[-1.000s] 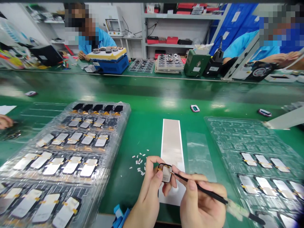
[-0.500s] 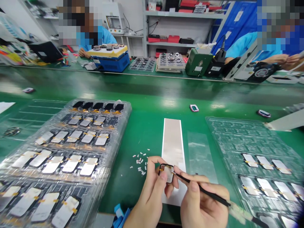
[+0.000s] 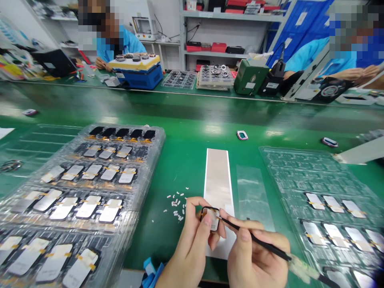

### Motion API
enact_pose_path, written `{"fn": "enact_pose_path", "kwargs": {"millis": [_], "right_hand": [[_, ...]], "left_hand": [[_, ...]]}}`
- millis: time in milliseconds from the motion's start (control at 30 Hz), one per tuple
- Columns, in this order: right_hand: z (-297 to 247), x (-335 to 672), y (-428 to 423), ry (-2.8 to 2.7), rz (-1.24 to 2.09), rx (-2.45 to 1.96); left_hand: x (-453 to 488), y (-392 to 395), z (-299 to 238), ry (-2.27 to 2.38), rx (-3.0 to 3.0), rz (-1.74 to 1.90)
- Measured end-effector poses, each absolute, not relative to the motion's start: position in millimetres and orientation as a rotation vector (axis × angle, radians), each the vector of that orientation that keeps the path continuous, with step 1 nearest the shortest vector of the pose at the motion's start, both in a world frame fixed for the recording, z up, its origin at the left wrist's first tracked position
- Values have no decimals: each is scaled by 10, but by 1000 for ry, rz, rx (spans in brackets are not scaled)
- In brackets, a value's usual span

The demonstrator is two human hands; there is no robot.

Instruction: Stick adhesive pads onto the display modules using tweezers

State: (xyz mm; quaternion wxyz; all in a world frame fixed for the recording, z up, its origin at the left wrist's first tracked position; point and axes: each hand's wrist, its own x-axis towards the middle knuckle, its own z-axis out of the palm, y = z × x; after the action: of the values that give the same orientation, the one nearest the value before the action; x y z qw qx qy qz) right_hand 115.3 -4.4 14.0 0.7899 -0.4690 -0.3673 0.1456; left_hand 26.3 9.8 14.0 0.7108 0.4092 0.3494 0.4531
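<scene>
My left hand (image 3: 192, 242) pinches a small watch-sized screen module (image 3: 214, 225), black-rimmed with a silvery back and orange tape. The thumb lies across its back. My right hand (image 3: 255, 256) is closed around black tweezers (image 3: 272, 249), whose handle end is wrapped in pale tape. The tweezers' tip meets the module's back near its upper right edge; whether anything is between the tips is too small to tell. Beneath both hands runs a long beige strip with white borders (image 3: 217, 172). Several tiny white scraps (image 3: 176, 203) lie on the green table left of my hands.
A stacked clear tray (image 3: 120, 236) of screen modules stands left; another clear tray (image 3: 288, 188) with several modules is right. Beside the strip lies a transparent sheet (image 3: 253, 188). A small pink-rimmed part (image 3: 242, 135) sits farther back. Two people in blue work across the bench.
The tweezers' tip has shifted slightly left over the module's back. My left hand keeps its hold, and the view has moved a little.
</scene>
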Motion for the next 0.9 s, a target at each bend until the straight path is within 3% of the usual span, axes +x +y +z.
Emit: {"fn": "enact_pose_path", "kwargs": {"millis": [900], "right_hand": [[148,1148,-35,-806,313,-1009]], "left_hand": [[270,105,174,793,930,989]]}}
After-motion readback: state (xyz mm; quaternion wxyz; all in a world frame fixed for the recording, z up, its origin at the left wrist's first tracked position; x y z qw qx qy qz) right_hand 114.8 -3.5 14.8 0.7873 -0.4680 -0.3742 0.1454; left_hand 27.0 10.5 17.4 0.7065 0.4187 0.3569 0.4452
